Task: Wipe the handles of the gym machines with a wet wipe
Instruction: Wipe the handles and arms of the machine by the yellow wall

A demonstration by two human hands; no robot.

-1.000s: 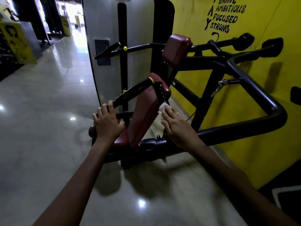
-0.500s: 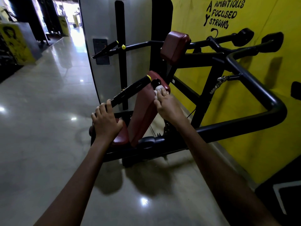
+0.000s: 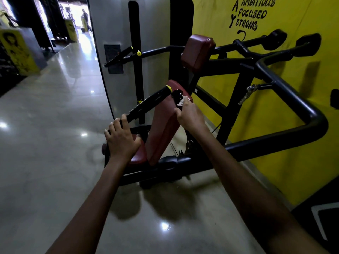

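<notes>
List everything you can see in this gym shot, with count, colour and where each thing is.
White wet wipe: one, pressed on the right handle.
Glossy black right handle: one, beside the upright pad.
Black ribbed left handle with yellow end cap: one, slanting up from the left hand.
Maroon padded cushions: three; upper, upright middle, low seat.
Black tubular machine frame: one, along the wall.
Grey weight-stack cover: one, behind the machine.
Yellow wall with black lettering: right side.
Shiny grey floor: left and foreground.
Left hand: grips the left handle's lower end.
Right hand: holds the wipe.
</notes>
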